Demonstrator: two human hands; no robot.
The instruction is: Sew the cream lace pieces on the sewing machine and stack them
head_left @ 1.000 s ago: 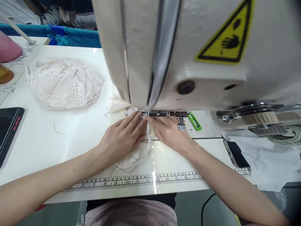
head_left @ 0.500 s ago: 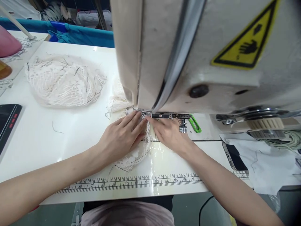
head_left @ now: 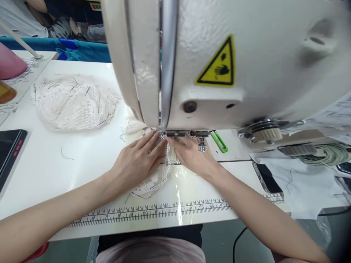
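Note:
A strip of cream lace [head_left: 155,180] lies on the white table [head_left: 49,160], running up under the head of a sewing machine [head_left: 219,62]. My left hand [head_left: 135,164] lies flat on the lace, fingers pointing to the presser foot [head_left: 175,134]. My right hand [head_left: 192,155] presses the lace from the right, fingertips right at the foot. The needle itself is hidden by the machine head.
A heap of cream lace [head_left: 72,102] sits at the back left. A dark control panel [head_left: 8,153] is at the left edge. A phone [head_left: 267,179] and white cloth [head_left: 307,186] lie at the right. A green clip [head_left: 219,141] sits beside the foot. A printed ruler [head_left: 153,212] runs along the front edge.
My view has shifted, so the machine head looks smaller and further back. Both hands stay pressed on the lace at the foot, hardly moved.

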